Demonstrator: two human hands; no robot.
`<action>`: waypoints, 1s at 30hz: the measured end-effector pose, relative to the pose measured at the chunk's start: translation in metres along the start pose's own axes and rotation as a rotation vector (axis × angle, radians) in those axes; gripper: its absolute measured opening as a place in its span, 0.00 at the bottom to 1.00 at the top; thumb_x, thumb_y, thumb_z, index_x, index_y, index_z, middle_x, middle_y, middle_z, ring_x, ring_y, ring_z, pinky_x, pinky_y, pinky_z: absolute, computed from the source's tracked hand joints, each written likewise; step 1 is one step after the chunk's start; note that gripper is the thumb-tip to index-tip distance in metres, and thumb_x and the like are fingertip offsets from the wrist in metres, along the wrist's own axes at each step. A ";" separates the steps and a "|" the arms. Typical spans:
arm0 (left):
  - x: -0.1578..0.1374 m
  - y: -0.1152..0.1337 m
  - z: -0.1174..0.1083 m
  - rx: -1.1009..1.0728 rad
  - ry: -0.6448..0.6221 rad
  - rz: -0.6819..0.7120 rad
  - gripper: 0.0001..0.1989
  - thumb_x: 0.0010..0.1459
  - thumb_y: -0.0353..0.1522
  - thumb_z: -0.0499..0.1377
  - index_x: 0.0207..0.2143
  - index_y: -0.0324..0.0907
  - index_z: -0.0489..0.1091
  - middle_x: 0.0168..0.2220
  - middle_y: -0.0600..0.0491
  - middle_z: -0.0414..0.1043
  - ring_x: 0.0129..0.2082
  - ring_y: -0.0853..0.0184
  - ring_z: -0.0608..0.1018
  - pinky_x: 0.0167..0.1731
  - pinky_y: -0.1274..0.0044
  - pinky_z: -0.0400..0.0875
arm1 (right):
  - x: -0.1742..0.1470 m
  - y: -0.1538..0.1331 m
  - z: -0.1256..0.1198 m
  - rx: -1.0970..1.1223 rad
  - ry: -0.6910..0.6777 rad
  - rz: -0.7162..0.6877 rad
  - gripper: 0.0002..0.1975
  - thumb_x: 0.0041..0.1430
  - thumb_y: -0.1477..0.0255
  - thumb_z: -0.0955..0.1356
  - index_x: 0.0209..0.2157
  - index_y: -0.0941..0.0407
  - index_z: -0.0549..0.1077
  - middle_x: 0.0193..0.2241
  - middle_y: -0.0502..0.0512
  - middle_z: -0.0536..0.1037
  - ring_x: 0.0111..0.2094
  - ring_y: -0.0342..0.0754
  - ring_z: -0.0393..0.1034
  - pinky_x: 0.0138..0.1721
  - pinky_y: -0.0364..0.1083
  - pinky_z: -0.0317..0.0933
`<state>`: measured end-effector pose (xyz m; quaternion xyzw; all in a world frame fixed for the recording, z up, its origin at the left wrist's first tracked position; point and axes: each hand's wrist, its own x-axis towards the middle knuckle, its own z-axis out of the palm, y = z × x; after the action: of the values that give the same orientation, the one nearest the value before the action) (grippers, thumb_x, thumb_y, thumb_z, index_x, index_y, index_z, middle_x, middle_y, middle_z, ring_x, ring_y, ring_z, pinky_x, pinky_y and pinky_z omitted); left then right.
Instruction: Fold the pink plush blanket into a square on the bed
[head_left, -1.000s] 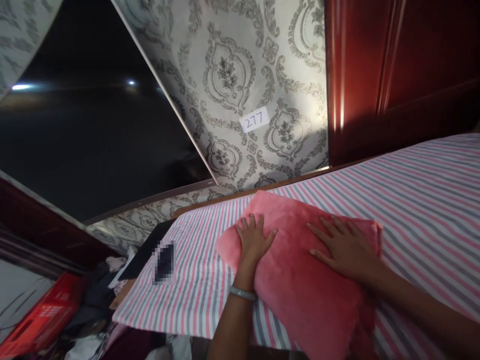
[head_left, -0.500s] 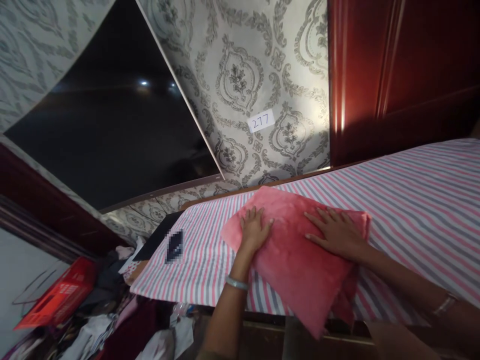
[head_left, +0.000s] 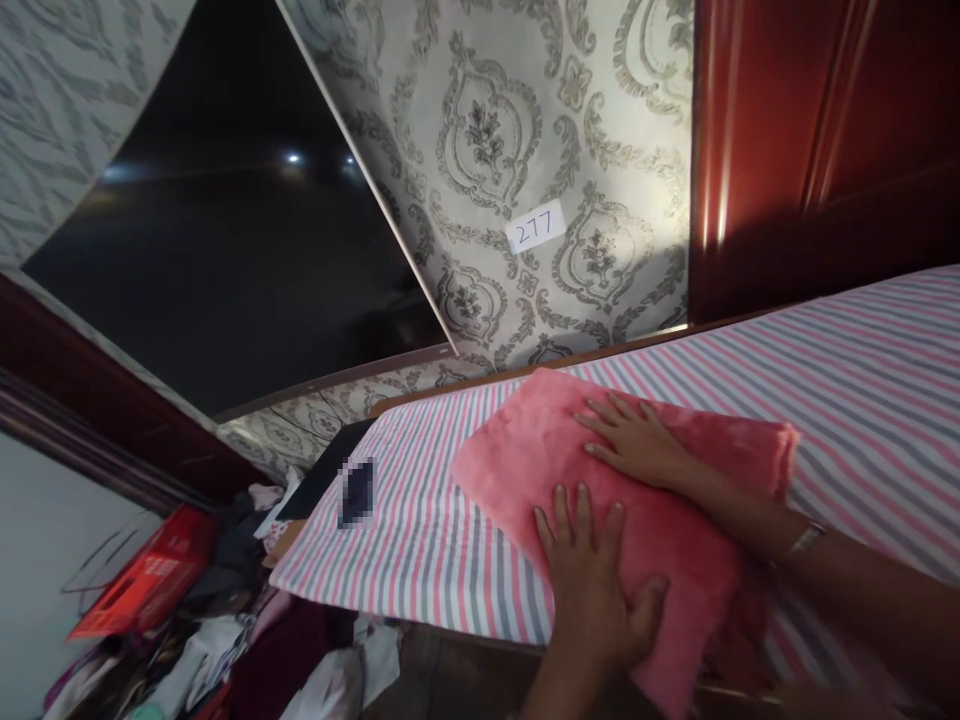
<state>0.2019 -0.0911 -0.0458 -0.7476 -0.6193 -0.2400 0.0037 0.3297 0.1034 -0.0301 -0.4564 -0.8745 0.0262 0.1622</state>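
Observation:
A fuzzy pink cloth [head_left: 510, 430], seemingly folded, lies flat on a striped sheet [head_left: 420, 540] of pink, grey and white. My left hand [head_left: 589, 575] rests palm down near the cloth's front left edge, fingers spread. Farther back, my right hand [head_left: 634, 440] also lies flat on the cloth with its fingers apart. Neither hand grips the fabric. One corner of the cloth hangs over the front edge of the sheet-covered surface, partly hidden by my left forearm.
A dark, pixelated object [head_left: 356, 493] lies on the sheet at left. Beyond stand a large black screen [head_left: 247, 220], a patterned wall with a paper label [head_left: 535, 226], and a red-brown wooden panel [head_left: 772, 150]. A red basket [head_left: 150, 575] and piled clothes [head_left: 202, 655] sit at lower left.
My left hand has moved toward me and to the right, from the back of the cloth to its front. My right hand has shifted slightly left and back over the cloth.

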 end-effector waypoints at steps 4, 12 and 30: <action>-0.005 -0.005 0.012 0.061 0.059 0.051 0.36 0.58 0.41 0.61 0.68 0.53 0.56 0.73 0.50 0.46 0.72 0.45 0.47 0.66 0.42 0.41 | -0.003 0.006 0.015 0.014 0.005 0.008 0.30 0.65 0.51 0.56 0.64 0.44 0.66 0.67 0.55 0.61 0.68 0.65 0.51 0.63 0.72 0.46; -0.004 -0.005 0.015 -0.052 0.103 0.019 0.36 0.56 0.41 0.63 0.67 0.54 0.59 0.72 0.50 0.49 0.72 0.45 0.49 0.67 0.44 0.36 | -0.002 0.006 0.016 0.031 0.003 -0.004 0.30 0.65 0.52 0.56 0.64 0.46 0.66 0.66 0.56 0.63 0.68 0.64 0.50 0.63 0.71 0.47; -0.021 -0.041 -0.035 -1.536 0.557 -0.857 0.41 0.45 0.44 0.71 0.61 0.50 0.62 0.62 0.43 0.67 0.61 0.53 0.72 0.56 0.66 0.70 | 0.018 0.096 -0.034 0.360 0.005 0.234 0.31 0.62 0.57 0.59 0.56 0.62 0.74 0.46 0.69 0.80 0.45 0.58 0.77 0.44 0.53 0.70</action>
<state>0.1487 -0.1118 -0.0347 -0.1670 -0.4906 -0.7371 -0.4338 0.4063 0.1701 -0.0120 -0.5188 -0.7962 0.1993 0.2391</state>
